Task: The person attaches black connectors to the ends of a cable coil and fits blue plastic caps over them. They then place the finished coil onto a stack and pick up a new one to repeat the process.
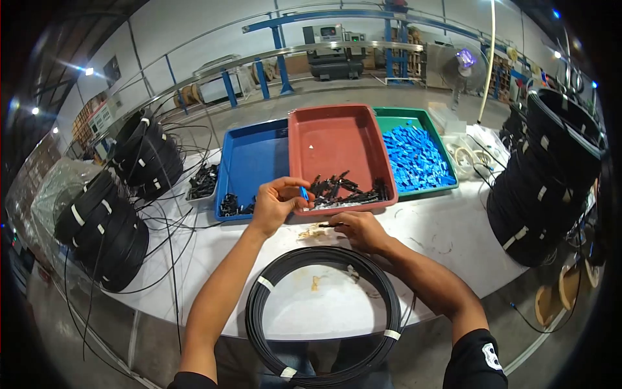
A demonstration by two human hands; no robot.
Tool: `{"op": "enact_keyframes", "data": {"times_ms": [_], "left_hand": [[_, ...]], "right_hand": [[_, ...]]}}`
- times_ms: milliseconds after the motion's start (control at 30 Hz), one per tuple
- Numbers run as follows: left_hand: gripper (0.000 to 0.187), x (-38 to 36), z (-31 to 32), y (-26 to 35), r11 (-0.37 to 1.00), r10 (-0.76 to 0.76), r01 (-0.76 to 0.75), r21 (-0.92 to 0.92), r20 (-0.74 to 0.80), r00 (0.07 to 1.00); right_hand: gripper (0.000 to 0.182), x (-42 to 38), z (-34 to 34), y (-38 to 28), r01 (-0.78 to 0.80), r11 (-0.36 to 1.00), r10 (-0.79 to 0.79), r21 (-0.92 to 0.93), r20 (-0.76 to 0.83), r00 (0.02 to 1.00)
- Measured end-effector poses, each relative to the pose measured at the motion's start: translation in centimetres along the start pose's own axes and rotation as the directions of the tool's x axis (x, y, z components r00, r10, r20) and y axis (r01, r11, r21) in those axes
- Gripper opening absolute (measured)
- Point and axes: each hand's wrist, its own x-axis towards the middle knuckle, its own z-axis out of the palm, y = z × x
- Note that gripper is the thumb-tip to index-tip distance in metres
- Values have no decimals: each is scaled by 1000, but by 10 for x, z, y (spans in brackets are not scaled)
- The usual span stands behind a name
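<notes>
My left hand is closed on a small blue connector, in front of the red tray. To its right, my right hand pinches a thin black piece just above the table. Black parts lie in the near end of the red tray. A coil of black cable with white tape bands rests at the table's front edge, below both hands. Many blue connectors fill the green tray.
The blue tray holds black parts at its near end. Stacks of black cable coils stand at the left and right of the white table. Loose cables cross the left side. A fan stands behind.
</notes>
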Motion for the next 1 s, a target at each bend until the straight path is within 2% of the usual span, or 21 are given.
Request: {"op": "enact_keyframes", "data": {"times_ms": [133,167,200,267,333,400,467,533,567,800,833,867,933,1000], "left_hand": [[19,-15,-10,-21,994,42,-49,-98,-71,997],[16,-17,-10,-26,998,30,-34,-44,-98,995],[16,-19,-9,-30,998,32,-39,-57,-111,993],[17,-23,-6,-39,996,70,-78,-51,-137,988],[20,-27,-5,-41,998,53,-58,-38,-117,992],[23,-29,-3,-42,996,82,-79,39,-94,992],[24,-32,0,-42,999,50,-49,4,-100,994],[25,-34,1,-43,991,98,-91,102,-64,993],[23,-34,2,-48,993,115,-113,47,-50,992],[24,-39,9,-54,990,127,-121,66,-89,988],[33,-40,4,-53,994,61,-55,92,-69,996],[33,-39,5,-52,995,59,-53,89,-69,996],[39,-39,6,-49,992,90,-101,-72,-142,986],[44,-40,2,-54,995,89,-95,-39,-132,987]], "right_hand": [[28,3,-9,-1,-6,999,1,-50,-92,996],[25,5,-10,-3,62,996,-70,-58,-154,986],[25,7,-13,-3,64,996,-72,-63,-136,988],[25,7,-16,-6,124,976,-164,-182,-227,960],[25,8,-17,-9,126,968,-172,-217,-212,962],[24,10,-15,-11,213,943,-273,-258,-227,935],[23,11,-14,-18,232,942,-286,-243,-216,934],[25,13,-14,-20,332,884,-403,-328,-179,897],[27,13,-15,-17,357,868,-429,-345,-161,889],[21,12,-13,-12,254,918,-319,-305,-188,929],[20,12,-13,-10,239,929,-298,-282,-191,935],[19,11,-12,-9,224,940,-277,-259,-194,941],[19,10,-11,-9,210,946,-261,-248,-194,946],[19,10,-9,-7,203,951,-247,-234,-181,952]]}}
